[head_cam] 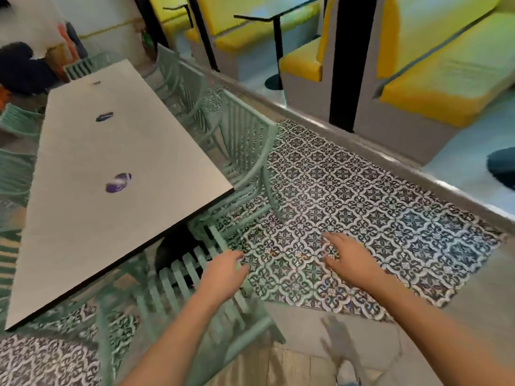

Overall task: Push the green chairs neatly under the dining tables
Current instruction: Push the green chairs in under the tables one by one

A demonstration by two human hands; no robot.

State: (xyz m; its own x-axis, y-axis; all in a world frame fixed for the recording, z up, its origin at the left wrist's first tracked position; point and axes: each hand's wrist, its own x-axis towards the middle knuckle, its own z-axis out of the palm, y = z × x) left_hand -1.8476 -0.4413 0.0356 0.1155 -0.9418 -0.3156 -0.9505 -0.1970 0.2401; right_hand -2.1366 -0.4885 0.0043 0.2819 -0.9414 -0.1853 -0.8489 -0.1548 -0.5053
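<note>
A long pale dining table [117, 168] runs away from me on the left. At its near end stands a green slatted chair [178, 291], its seat partly under the tabletop. My left hand [223, 274] rests on the top rail of this chair's back, fingers bent over the rail. My right hand [348, 257] hovers over the patterned floor to the right, fingers spread and holding nothing. Another green chair [245, 143] stands along the table's right side, pushed in, with more green chairs [181, 79] behind it.
Green chairs [16, 168] line the table's left side. A patterned tile floor [362, 207] spreads to the right, bounded by a low ledge [334, 135]. Yellow booth seats [446, 68] and black posts [348, 59] stand beyond it. Small dark items [118, 183] lie on the table.
</note>
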